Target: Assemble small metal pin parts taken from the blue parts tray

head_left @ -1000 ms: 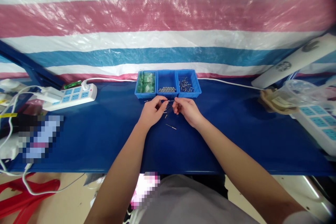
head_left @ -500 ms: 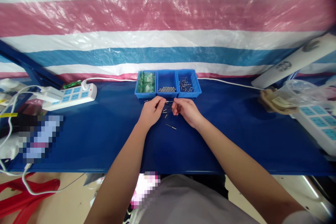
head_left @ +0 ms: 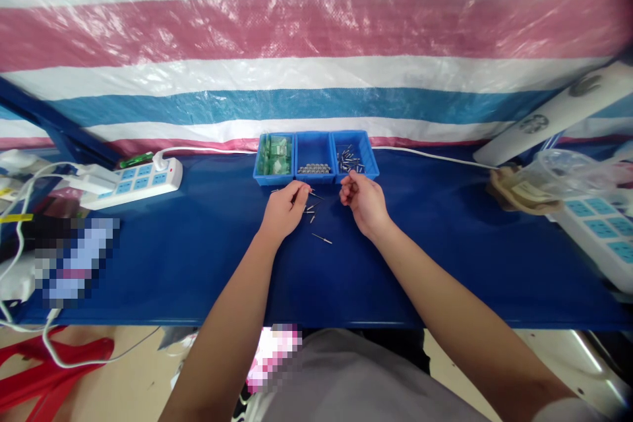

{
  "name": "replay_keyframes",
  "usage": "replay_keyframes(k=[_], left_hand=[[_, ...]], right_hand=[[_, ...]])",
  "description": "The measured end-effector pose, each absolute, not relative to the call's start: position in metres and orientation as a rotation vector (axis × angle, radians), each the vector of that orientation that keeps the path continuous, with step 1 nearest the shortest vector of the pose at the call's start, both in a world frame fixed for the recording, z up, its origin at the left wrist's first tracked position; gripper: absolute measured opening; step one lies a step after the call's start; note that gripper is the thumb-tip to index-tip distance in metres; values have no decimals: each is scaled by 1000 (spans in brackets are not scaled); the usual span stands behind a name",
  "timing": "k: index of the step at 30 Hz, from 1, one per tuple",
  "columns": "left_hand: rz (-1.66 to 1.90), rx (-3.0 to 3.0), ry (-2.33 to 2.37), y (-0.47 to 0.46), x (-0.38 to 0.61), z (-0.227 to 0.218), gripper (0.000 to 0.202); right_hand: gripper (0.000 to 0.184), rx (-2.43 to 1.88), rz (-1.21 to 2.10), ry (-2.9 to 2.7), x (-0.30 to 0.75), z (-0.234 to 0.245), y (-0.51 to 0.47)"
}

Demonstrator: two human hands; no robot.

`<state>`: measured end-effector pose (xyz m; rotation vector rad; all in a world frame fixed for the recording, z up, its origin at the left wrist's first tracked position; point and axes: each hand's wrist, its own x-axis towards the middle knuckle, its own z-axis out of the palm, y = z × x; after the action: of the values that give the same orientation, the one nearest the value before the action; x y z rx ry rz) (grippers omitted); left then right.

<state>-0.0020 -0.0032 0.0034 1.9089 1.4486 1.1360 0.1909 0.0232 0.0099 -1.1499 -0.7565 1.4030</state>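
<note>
**Bench stock, far-centre of the blue tabletop**

1. My left hand (head_left: 283, 211): resting on the tabletop (head_left: 198, 257) just short of the bins, thumb and forefinger pinched on a thin metal pin (head_left: 316, 196) whose free end sticks out to the right. The pin is too fine for me to tell more of its form.

2. My right hand (head_left: 361, 200): raised a little, well apart from the left, fingers curled loosely inward right at the front lip of the right-hand bin. Whether it grips anything, I cannot tell.

3. Loose pins (head_left: 310, 211): a small scatter on the tabletop between my two hands, near the left fingertips. One single pin (head_left: 322, 239) lies apart, nearer to me, slanted.

4. Three blue bins in a row at the far edge, centre, touching side by side:
 - left bin (head_left: 275, 155): green and clear packets;
 - middle bin (head_left: 314, 157): a line of small silver metal pieces along its front;
 - right bin (head_left: 354, 157): small dark metal sleeves, jumbled.

5. White power strip (head_left: 132, 181) with blue sockets: far left of the tabletop, one white plug in it, its cable running along the far edge.

6. Second power strip (head_left: 601, 231): right edge, partly out of view.

7. Clear plastic bag (head_left: 558, 175): far right corner, on a tan object.

8. Striped tarpaulin (head_left: 316, 46): hanging behind the far edge.
</note>
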Motion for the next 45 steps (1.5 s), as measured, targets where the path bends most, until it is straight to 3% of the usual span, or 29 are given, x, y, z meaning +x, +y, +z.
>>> replay_keyframes(k=[8, 12, 17, 33, 39, 45], left_hand=[[1132, 1912, 1450, -3, -2, 3, 37], [1123, 1920, 1458, -2, -2, 3, 37], [1121, 1933, 1465, -2, -2, 3, 36], [1110, 1944, 1472, -1, -3, 2, 35], [1077, 2005, 1374, 0, 0, -1, 30], [1103, 1951, 1351, 0, 2, -2, 25]], right_hand=[[29, -1264, 1274, -1095, 190, 4, 21], [16, -1310, 874, -1620, 187, -4, 15], [20, -1350, 605, -1906, 187, -8, 12], [19, -1386, 571, -2022, 190, -4, 12], [7, -1216, 900, -1633, 185, -3, 10], [27, -1026, 1131, -1400, 178, -1, 7]])
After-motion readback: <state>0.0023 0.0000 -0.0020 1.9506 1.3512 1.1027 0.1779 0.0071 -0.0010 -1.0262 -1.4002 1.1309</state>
